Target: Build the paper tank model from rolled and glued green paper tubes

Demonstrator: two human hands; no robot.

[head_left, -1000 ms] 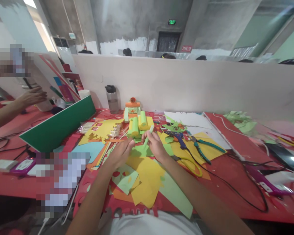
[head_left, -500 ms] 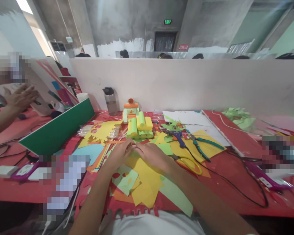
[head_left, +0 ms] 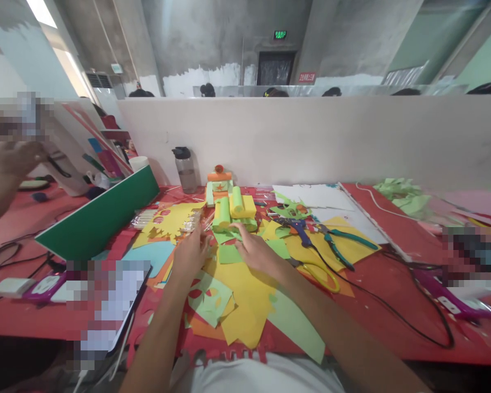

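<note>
A toy tank of rolled paper stands at mid-table; its front body [head_left: 247, 206] is yellow and light green, with green rolls along it. Behind it rises an orange and pale green paper piece [head_left: 220, 185] with a star. My right hand [head_left: 253, 250] is at the model's near side, fingers stretched forward and apart around a bit of green paper; a firm grip does not show. Left of the model, my left hand [head_left: 191, 252] is loosely curled with fingers apart, beside a clear plastic packet [head_left: 192, 220], nothing visible in it. Yellow paper sheets [head_left: 241, 297] lie beneath.
Yellow-handled scissors [head_left: 321, 277], teal-handled pliers [head_left: 343, 243] and a blue glue gun [head_left: 301, 233] with a black cord lie right. A bottle [head_left: 185, 172] stands behind. A green board [head_left: 102, 218] and a phone [head_left: 118, 305] are left. Another person's hand [head_left: 16, 158] is far left.
My hands, together in front of the model before, have parted. The left moved left; the right shifted slightly right, uncovering green paper between them. The other person's hand moved left.
</note>
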